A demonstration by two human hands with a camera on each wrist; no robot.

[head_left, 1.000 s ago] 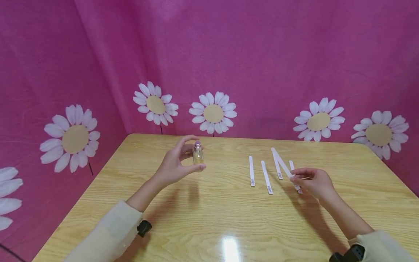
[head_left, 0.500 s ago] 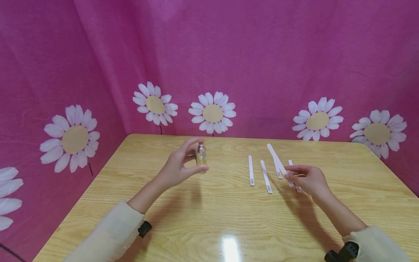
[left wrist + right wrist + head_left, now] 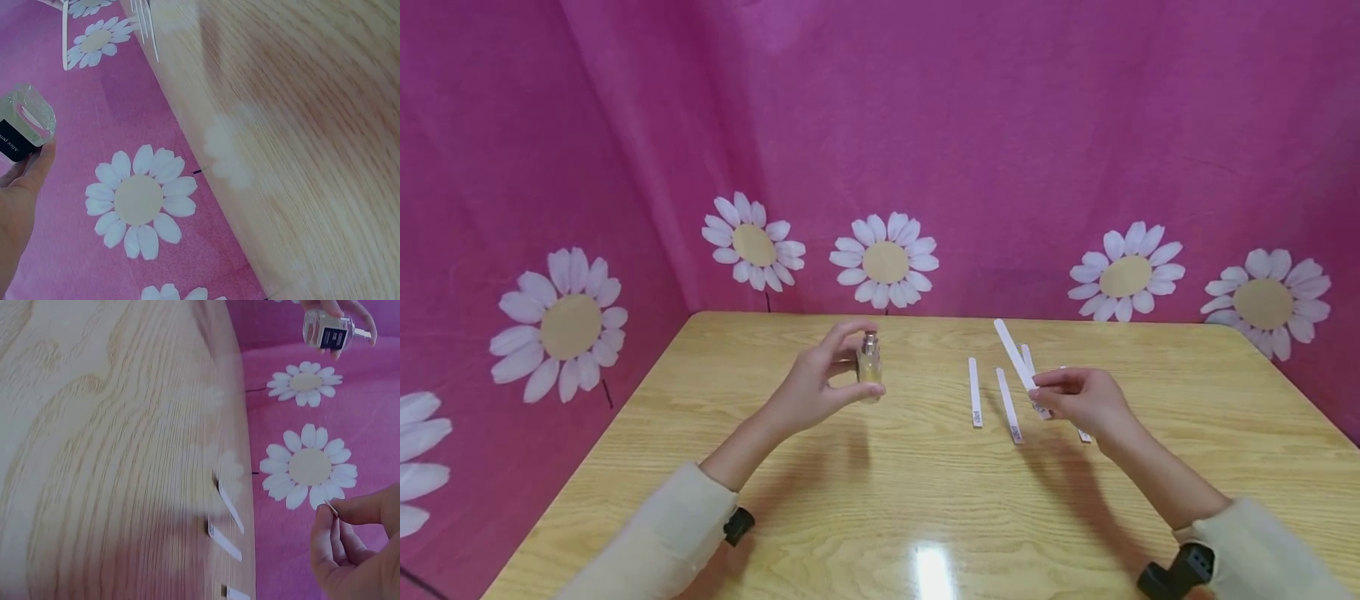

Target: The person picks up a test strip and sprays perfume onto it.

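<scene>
My left hand point(image 3: 808, 387) grips a small glass perfume bottle point(image 3: 869, 367) upright above the table, index finger on its spray top and thumb low on its side. Pale yellow liquid shows inside, and a black label point(image 3: 333, 337) faces the right wrist view. Between thumb and fingers, my right hand point(image 3: 1090, 404) pinches one end of a white paper test strip point(image 3: 1013, 354), its far end tilted up and left toward the bottle. A gap separates strip and bottle. In the right wrist view the fingers hide most of that strip.
Several similar strips lie on the wooden table point(image 3: 775, 533), among them a left one point(image 3: 974, 392) and a middle one point(image 3: 1010, 408). The raised strip and right hand partly cover others. Behind the table's far edge hangs a magenta curtain point(image 3: 1000, 125) with daisies.
The right hand has moved left with its strip, bringing it nearer the bottle. The left hand has shifted slightly right with the perfume bottle.
</scene>
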